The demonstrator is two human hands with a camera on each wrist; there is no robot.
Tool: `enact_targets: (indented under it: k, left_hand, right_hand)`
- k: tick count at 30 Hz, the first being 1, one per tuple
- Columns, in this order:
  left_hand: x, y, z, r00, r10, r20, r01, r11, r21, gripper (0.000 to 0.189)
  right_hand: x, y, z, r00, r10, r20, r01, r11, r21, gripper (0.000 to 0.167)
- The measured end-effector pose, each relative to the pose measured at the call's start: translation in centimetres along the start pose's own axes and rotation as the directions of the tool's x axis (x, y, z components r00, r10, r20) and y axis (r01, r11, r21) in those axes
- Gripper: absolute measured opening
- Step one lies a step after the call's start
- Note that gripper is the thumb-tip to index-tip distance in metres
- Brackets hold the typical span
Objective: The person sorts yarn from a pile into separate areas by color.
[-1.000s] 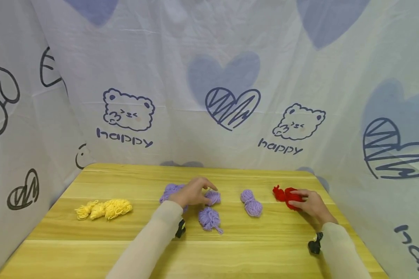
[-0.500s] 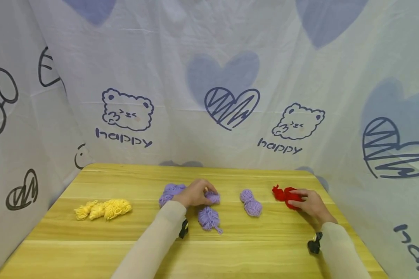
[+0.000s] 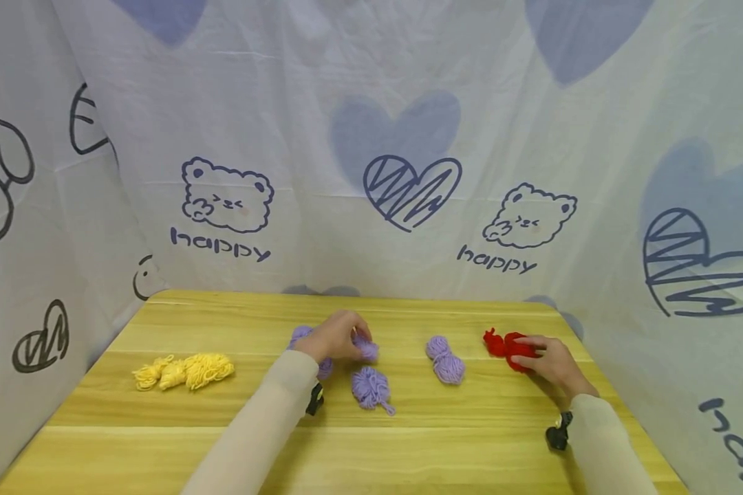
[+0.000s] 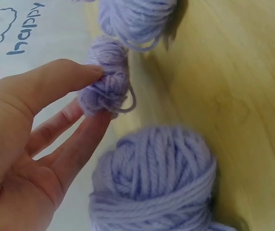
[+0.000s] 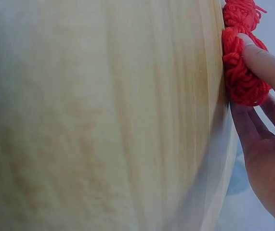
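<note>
In the head view my left hand (image 3: 337, 335) pinches a small purple yarn bundle (image 3: 367, 349) between thumb and fingers. The left wrist view shows that bundle (image 4: 106, 79) from close by, a loose strand looping from its side. A larger purple yarn skein (image 3: 300, 335) lies partly hidden behind this hand. Just in front, a round purple yarn ball (image 3: 370, 387) rests with a short tail. At the right, my right hand (image 3: 556, 359) holds a red yarn skein (image 3: 515, 350) at its fat end, thumb on one side and fingers on the other, against the table.
Between the hands lies another purple skein (image 3: 446, 360), tied at its waist. A yellow skein (image 3: 186, 371) sits at the left of the wooden table (image 3: 371, 457). Printed white cloth (image 3: 322, 227) hangs behind the table and along both sides.
My left hand has closed its fingers on the small purple bundle and drawn it slightly to the left. My right hand stays on the red skein.
</note>
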State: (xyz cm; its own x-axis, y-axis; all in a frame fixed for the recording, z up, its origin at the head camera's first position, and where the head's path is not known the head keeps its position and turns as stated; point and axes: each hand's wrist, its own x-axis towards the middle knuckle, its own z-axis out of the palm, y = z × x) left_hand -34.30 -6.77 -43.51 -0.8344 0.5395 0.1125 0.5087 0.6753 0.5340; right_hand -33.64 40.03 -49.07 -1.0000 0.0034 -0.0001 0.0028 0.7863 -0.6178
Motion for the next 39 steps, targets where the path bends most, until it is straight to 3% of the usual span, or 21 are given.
enact_targets:
  k: [11, 27, 33, 39]
  left_hand:
    - [-0.3, -0.2, -0.2, 0.999, -0.025, 0.043, 0.022, 0.997, 0.071, 0.024]
    - [-0.6, 0.7, -0.6, 0.992, -0.091, 0.085, 0.08, 0.988, 0.132, 0.022]
    - [-0.8, 0.8, -0.8, 0.993, -0.085, 0.083, 0.074, 0.989, 0.127, 0.026]
    - [-1.2, 1.0, -1.3, 0.998, -0.058, 0.038, 0.053, 0.992, 0.112, 0.031]
  right_hand:
    - [0.0, 0.1, 0.0, 1.0, -0.018, -0.008, 0.018, 1.0, -0.001, 0.06]
    - [0.0, 0.1, 0.0, 1.0, -0.014, 0.001, 0.014, 1.0, 0.0, 0.062]
    - [0.1, 0.3, 0.1, 1.0, -0.025, -0.006, 0.025, 1.0, 0.001, 0.061]
    - [0.0, 0.3, 0.1, 1.0, -0.022, -0.01, 0.022, 1.0, 0.006, 0.061]
